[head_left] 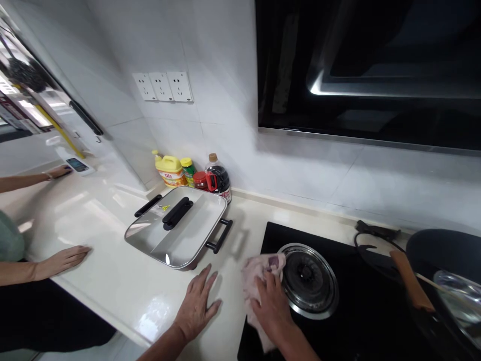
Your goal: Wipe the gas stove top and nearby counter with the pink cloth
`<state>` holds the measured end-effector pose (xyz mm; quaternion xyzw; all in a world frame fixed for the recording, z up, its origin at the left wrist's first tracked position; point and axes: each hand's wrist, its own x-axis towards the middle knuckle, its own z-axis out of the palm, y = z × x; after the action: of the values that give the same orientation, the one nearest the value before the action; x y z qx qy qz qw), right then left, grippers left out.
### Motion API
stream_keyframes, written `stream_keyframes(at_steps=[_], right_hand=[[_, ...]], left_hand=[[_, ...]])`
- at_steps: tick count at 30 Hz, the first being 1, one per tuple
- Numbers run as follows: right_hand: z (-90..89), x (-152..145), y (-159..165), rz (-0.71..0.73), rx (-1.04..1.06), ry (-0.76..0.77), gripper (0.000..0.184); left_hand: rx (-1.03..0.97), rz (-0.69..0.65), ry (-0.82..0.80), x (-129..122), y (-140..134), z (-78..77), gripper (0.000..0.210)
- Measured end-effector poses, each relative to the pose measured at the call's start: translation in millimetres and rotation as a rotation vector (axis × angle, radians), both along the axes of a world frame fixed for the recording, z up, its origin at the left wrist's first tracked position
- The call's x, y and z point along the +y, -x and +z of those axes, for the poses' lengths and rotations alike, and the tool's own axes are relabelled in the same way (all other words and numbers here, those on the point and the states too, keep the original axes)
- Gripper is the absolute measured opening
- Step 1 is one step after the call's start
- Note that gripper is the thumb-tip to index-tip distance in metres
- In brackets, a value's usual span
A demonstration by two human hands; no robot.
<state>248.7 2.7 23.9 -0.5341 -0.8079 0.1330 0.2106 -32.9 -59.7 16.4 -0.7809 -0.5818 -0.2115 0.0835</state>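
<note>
My left hand (195, 307) rests flat on the pale countertop with its fingers spread and nothing in it. It is just in front of an electric pan with a glass lid (201, 220). My right hand (273, 306) presses its fingers down onto a crumpled pinkish cleaning cloth (251, 273). The cloth lies over the left edge of the black gas stove (349, 326) and touches the rim of the round burner (310, 281). Part of the cloth is hidden under my palm.
At the left, another person's hand (67, 258) lies on the counter, with their other hand (60, 171) farther back. Bottles and jars, including a yellow jug (171, 170), stand by the wall. A wok (447, 250) and wooden handle (411, 281) are at right, below the range hood (368, 75).
</note>
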Motion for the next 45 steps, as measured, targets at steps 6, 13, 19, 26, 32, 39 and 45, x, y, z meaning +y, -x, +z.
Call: stream_keyframes(at_steps=[6, 13, 19, 26, 32, 39, 45], right_hand=[[3.7, -14.5, 21.9, 0.005, -0.113, 0.188, 0.052], [51.9, 129.0, 7.3, -0.063, -0.316, 0.287, 0.057], [46.8, 204.3, -60.9, -0.206, -0.344, 0.327, 0.059], [33.0, 216.0, -151.2, -0.352, -0.406, 0.358, 0.057], [31.7, 195.4, -194.5, -0.379, -0.462, 0.356, 0.056], [36.2, 152.1, -223.8, -0.355, -0.506, 0.429, 0.057], [38.6, 93.2, -227.8, -0.378, -0.530, 0.518, 0.059]], left_hand=[[0.035, -0.002, -0.015, 1.6, 3.7, -5.2, 0.064], [0.056, 0.001, -0.027, 2.2, 5.5, -1.5, 0.057], [0.083, -0.007, -0.047, 3.6, 7.0, -1.7, 0.053], [0.098, 0.008, -0.029, 5.2, 6.7, -2.0, 0.050], [0.101, 0.001, -0.048, 7.6, 7.8, -3.2, 0.047], [0.094, -0.003, -0.030, 12.8, 12.7, -12.3, 0.049], [0.081, -0.005, -0.011, 17.4, 16.8, -23.4, 0.052]])
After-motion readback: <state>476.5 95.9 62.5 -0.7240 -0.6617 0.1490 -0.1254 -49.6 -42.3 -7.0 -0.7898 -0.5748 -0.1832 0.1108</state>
